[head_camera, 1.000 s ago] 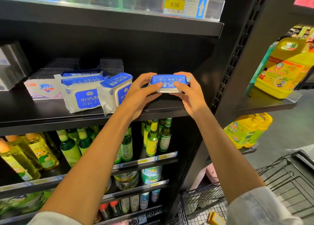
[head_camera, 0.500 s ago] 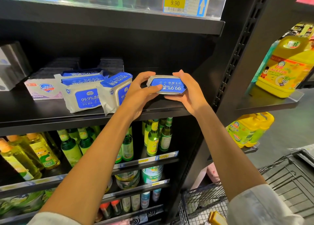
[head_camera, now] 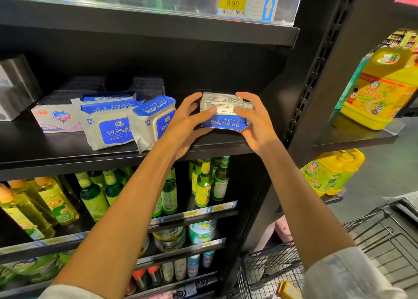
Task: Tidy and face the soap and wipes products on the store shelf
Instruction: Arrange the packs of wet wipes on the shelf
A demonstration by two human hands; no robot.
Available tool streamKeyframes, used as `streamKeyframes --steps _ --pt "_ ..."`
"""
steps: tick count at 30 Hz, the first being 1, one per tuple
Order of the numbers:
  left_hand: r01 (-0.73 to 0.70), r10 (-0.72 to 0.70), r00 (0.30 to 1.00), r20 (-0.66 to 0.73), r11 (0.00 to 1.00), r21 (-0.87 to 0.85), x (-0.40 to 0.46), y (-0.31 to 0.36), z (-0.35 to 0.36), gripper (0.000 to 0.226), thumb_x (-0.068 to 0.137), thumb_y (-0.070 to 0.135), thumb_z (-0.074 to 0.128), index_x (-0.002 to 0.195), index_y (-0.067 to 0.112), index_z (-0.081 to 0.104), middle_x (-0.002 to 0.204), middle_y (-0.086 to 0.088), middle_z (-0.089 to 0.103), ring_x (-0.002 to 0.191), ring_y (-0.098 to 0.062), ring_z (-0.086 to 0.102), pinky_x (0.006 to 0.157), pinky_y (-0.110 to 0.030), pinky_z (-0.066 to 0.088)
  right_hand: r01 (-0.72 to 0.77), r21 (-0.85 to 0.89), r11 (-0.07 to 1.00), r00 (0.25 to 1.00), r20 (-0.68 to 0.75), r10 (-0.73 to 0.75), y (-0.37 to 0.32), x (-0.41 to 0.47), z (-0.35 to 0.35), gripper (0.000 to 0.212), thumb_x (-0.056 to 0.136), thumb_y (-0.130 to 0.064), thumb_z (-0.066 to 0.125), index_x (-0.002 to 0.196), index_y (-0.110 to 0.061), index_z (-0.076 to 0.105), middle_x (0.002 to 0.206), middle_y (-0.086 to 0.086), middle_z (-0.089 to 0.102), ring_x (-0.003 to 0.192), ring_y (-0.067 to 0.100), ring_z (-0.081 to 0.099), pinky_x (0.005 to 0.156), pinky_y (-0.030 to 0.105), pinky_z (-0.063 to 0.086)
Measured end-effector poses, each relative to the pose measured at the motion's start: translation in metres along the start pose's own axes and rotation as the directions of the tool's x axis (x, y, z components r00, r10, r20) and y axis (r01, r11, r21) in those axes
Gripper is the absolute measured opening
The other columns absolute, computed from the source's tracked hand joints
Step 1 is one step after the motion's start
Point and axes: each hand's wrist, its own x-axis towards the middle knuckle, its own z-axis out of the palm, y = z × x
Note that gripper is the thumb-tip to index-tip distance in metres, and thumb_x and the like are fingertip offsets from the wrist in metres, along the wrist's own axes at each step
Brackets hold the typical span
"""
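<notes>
A blue-and-white wipes pack [head_camera: 224, 105] is held just above the black shelf [head_camera: 203, 144] at its right end. My left hand [head_camera: 187, 118] grips its left side and my right hand [head_camera: 255, 118] grips its right side. The pack is upside down, its white printed back tilted toward me and its blue label inverted below. To the left stand two wipes packs, one upright [head_camera: 108, 129] and one leaning [head_camera: 153, 121], with another pack [head_camera: 108, 97] lying behind them. A white soap box [head_camera: 56, 119] sits at their left.
Dark flat packs [head_camera: 148, 87] lie at the shelf's back. A price tag reading 9.90 [head_camera: 246, 3] hangs on the shelf above. Green bottles [head_camera: 203, 183] and oil bottles [head_camera: 52, 199] fill the shelves below. Yellow oil jugs [head_camera: 382, 88] stand right. A wire cart [head_camera: 384, 237] is at lower right.
Both hands have rotated the wipes pack: its blue top face tipped forward and down, so the white printed back now faces me. The pack stayed at the shelf's right end.
</notes>
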Motion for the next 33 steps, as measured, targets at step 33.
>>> streamKeyframes --steps 33 --pt "-0.024 0.025 1.000 -0.018 1.000 0.020 0.002 -0.003 -0.004 0.052 0.099 0.008 0.069 0.146 0.018 0.051 0.132 -0.003 0.071 0.120 -0.021 0.070 0.100 -0.048 0.059 -0.031 -0.017 0.999 0.998 0.054 0.032 -0.007 -0.005 0.005 0.040 0.096 -0.003 0.070 0.132 -0.018 0.061 0.128 0.004 0.074 0.119 0.026 0.071 0.097 0.051 0.059"
